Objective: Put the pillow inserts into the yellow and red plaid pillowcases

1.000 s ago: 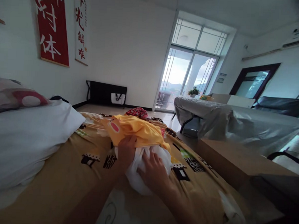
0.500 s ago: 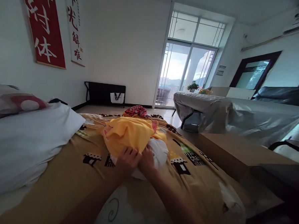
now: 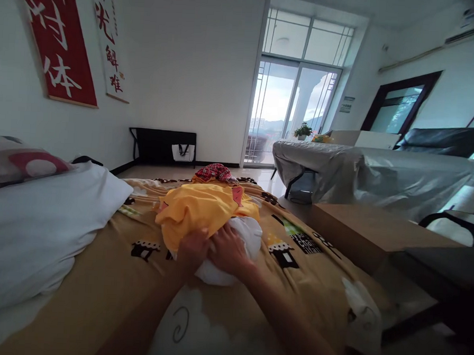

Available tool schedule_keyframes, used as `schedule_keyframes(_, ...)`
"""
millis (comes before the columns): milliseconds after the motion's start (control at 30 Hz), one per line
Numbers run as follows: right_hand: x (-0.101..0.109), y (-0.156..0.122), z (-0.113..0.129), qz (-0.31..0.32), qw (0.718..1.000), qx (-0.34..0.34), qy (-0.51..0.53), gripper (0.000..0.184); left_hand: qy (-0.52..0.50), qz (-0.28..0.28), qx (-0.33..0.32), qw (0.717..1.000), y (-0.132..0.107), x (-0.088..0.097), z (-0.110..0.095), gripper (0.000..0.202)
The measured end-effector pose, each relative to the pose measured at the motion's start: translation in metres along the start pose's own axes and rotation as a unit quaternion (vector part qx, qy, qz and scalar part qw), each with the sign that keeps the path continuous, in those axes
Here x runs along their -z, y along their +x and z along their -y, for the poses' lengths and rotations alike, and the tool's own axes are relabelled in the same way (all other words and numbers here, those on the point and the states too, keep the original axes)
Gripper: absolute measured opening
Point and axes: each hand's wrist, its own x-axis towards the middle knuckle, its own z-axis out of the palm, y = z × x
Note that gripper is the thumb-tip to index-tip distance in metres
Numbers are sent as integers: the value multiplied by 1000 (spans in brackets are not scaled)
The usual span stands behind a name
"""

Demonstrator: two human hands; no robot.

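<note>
Currently one yellow garment (image 3: 203,210) and one white bag (image 3: 245,236) sit mid-bed on the patterned bedspread (image 3: 108,276). Left hand (image 3: 192,249) is clenched on the yellow garment's near edge. Right hand (image 3: 228,249) lies on the white bag, grip unclear. One red plaid cloth (image 3: 215,172) lies behind.

My bare left hand (image 3: 191,249) and right hand (image 3: 227,249), with both forearms uncovered down to the frame's lower edge.

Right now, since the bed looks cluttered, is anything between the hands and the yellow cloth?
Nothing visible. The left hand touches the near edge of the yellow cloth, and the right hand lies on the white bag partly under it. Whether either hand grips, I cannot tell.
</note>
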Motion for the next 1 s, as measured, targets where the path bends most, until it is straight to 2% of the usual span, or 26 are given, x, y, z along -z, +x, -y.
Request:
schedule_keyframes(67, 15, -19, -11, 19, 996, 51, 71, 66, 3, 4, 38, 999, -9, 0, 11, 19)
schedule_keyframes(100, 23, -28, -21, 35, 990, 72, 119, 71, 5, 7, 55, 998, -14, 2, 16, 20)
schedule_keyframes(133, 30, -36, -32, 40, 982, 80, 169, 68, 8, 12, 69, 997, -19, 5, 20, 22)
schedule_keyframes(200, 41, -48, -55, -8, 973, 44, 227, 48, 16, 25, 97, 995, -28, 14, 26, 25)
schedule_keyframes(267, 44, -52, -71, -87, 976, -13, 199, 44, 30, 35, 97, 994, -35, 27, 30, 28)
schedule_keyframes(333, 38, -50, -74, -112, 985, -30, 128, 55, 58, 39, 51, 996, -40, 42, 31, 31)
schedule_keyframes(400, 23, -44, -62, -93, 992, -31, 81, 68, 89, 61, -23, 994, -42, 59, 30, 32)
schedule_keyframes(467, 4, -36, -42, -94, 993, -35, 66, 68, 112, 87, -60, 988, -40, 78, 27, 30)
schedule_keyframes(567, -19, -21, -11, -111, 991, -10, 75, 50, 109, 82, -44, 990, -24, 105, 19, 22)
schedule_keyframes(667, -28, -8, 15, -135, 986, 62, 69, 31, 27, 84, -58, 994, 10, 120, 10, 21)
schedule_keyframes(767, -26, -2, 38, -175, 967, 180, 49, 17, -55, 151, -108, 981, 50, 113, 3, 29)
schedule_keyframes(867, -17, -4, 58, -181, 944, 273, 28, 13, -23, 242, -145, 959, 81, 96, 4, 33)
schedule_keyframes(933, -10, -9, 65, -155, 943, 295, 9, 13, 29, 260, -122, 957, 91, 87, 12, 37)
schedule_keyframes(1000, -4, -13, 66, -119, 945, 304, -10, 13, 88, 239, -52, 966, 95, 84, 26, 42)
